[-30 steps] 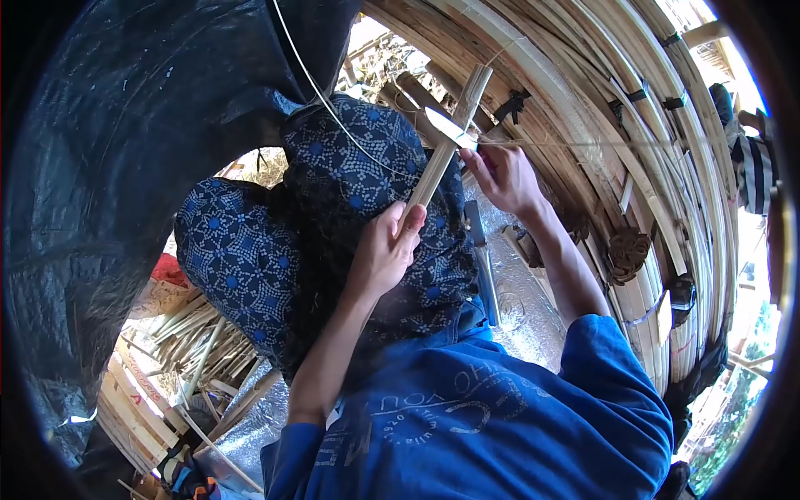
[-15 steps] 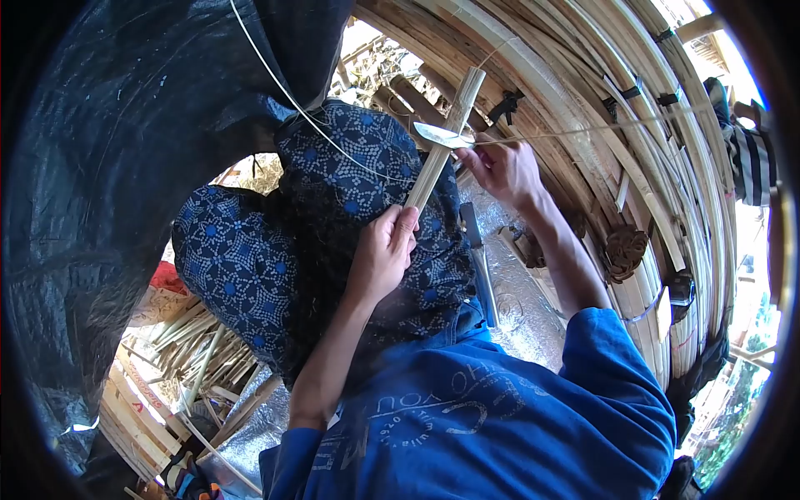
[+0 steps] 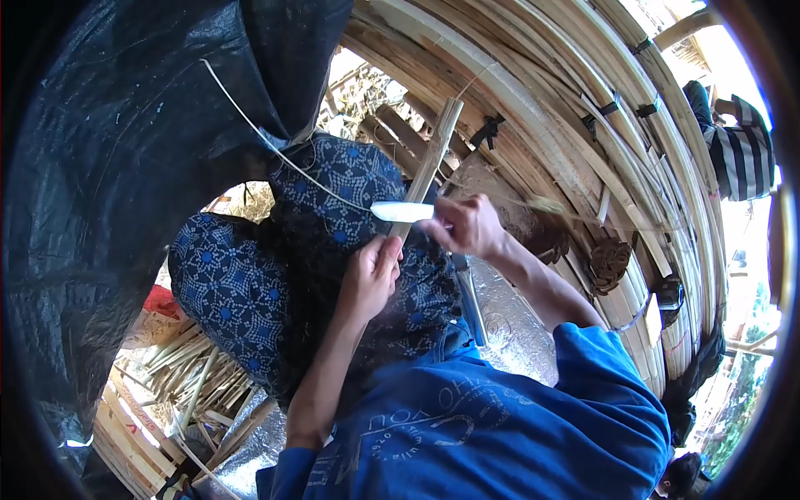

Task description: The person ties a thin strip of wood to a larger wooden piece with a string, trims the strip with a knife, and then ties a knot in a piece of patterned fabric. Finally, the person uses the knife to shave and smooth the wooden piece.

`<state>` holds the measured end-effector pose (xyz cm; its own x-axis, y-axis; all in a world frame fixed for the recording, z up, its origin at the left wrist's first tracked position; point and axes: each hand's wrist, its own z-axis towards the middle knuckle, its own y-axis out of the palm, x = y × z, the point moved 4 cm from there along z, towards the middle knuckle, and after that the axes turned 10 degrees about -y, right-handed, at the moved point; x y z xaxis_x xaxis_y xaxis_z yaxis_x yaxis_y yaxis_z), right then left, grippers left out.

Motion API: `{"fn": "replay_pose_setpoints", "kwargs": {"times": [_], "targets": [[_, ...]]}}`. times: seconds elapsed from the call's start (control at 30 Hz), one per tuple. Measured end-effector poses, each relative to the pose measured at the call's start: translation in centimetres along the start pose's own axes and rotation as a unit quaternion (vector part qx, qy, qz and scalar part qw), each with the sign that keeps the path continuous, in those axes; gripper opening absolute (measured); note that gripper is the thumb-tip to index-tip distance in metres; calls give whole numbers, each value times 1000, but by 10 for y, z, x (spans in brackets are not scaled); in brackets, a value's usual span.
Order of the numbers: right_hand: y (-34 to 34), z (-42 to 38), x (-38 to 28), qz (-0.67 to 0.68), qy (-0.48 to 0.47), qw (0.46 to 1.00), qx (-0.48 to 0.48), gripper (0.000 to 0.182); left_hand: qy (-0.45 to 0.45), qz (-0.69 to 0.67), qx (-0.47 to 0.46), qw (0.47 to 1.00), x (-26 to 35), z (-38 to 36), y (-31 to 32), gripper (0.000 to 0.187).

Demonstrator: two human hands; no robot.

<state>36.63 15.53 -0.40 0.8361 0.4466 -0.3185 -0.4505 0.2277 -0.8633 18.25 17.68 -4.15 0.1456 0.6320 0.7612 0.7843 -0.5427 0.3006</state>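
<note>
My left hand is closed around the lower end of a flat wooden stick, which slants up to the right over the patterned cloth on my lap. Across that stick lies the broad pale blade of a knife, close above my left fingers. The knife's handle is inside my closed right hand, which is slightly blurred. A thin pale strip curves from the upper left to the blade, and more of it trails off to the right of my right hand.
Long wooden slats are bundled at the right with black ties. A dark plastic sheet covers the left. Split sticks lie lower left. Beside my lap is a long metal tool. A person in a striped top is far right.
My right hand and the knife have moved down and left along the stick toward my left hand. The thin strip has shifted left, its far end now in view.
</note>
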Motion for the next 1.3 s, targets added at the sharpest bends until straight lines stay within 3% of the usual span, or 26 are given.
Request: {"fn": "replay_pose_setpoints", "kwargs": {"times": [0.07, 0.13, 0.2, 0.23, 0.27, 0.33, 0.37, 0.4, 0.47, 0.5, 0.53, 0.6, 0.63, 0.67, 0.7, 0.77, 0.8, 0.87, 0.93, 1.0, 1.03, 1.07, 1.1, 1.17, 1.2, 1.3], "targets": [[-8, -4, 54, -51, 98, 993, 33, 45, -1, 18, -13, 1000, -2, 1, 1, 32], [6, -7, 55, -33, 118, 991, 50, 47, -8, 5, -16, 1000, -4, -1, 0, 32], [6, -2, 25, 22, 35, 993, 112, 45, -20, -23, -19, 999, -1, -2, -2, 33], [3, 2, 9, -9, -54, 994, 95, 49, 4, 17, -3, 1000, -3, -1, -1, 33], [-1, 4, 16, -11, -57, 994, 97, 49, 8, 17, -4, 1000, 0, 0, 1, 33], [-5, -3, 52, -41, 129, 990, 34, 48, 19, 52, 8, 998, 2, 0, 4, 32], [13, -10, 60, -12, 156, 987, 45, 46, 1, 16, -1, 1000, 0, 1, 1, 32], [11, -7, 47, -2, 124, 989, 79, 43, -26, -25, -37, 999, 5, -4, 0, 31], [1, 0, 10, -36, -58, 996, 56, 41, -6, -13, -14, 1000, 0, -4, 2, 31], [8, 1, 35, -25, 40, 997, 61, 40, 3, 0, -21, 1000, -1, -3, 1, 31], [1, -13, 65, -27, 186, 982, -2, 40, 4, -1, -21, 1000, -2, 0, 1, 31], [14, -10, 59, 14, 162, 985, 53, 38, 6, -35, -23, 999, -2, 3, 1, 31], [16, -10, 46, 32, 108, 989, 100, 39, 9, -39, -21, 999, -1, 2, 4, 31], [15, -9, 23, 5, -9, 997, 76, 37, 10, -33, -24, 999, 1, 1, 4, 31], [8, -7, 32, 4, -13, 997, 79, 37, 9, -25, -26, 999, 1, -1, 2, 31], [-8, -9, 63, -56, 96, 993, 47, 33, 29, -20, -30, 999, 0, 0, 5, 32], [3, -9, 61, -11, 145, 988, 48, 41, 28, -20, -30, 999, -1, -2, 2, 32], [17, -12, 38, -9, 6, 994, 113, 42, -13, -59, -49, 997, 1, -2, -1, 30], [18, -15, 24, -27, 63, 998, 3, 34, -4, -19, -23, 1000, -2, -3, 2, 30], [1, -7, 58, -26, 147, 985, 86, 32, 37, 23, -7, 999, 0, 0, 6, 31], [16, -7, 55, -14, 168, 984, 57, 26, 9, -21, -33, 999, -1, -1, 1, 31], [18, -11, 45, 28, 152, 984, 91, 20, -19, -70, -59, 996, 1, -3, -1, 31], [11, -9, 28, -19, 66, 993, 93, 21, -9, -39, -28, 999, 1, -6, -1, 30], [3, -13, 57, -36, 156, 982, 97, 26, -1, -31, -28, 999, 1, -5, -1, 30], [-11, -14, 90, -93, 327, 930, 143, 29, 5, -28, -29, 999, 0, -6, 1, 30], [-34, -1, 63, -81, 129, 976, 158, 33, 2, -47, -32, 998, 8, -2, 1, 30]]}}
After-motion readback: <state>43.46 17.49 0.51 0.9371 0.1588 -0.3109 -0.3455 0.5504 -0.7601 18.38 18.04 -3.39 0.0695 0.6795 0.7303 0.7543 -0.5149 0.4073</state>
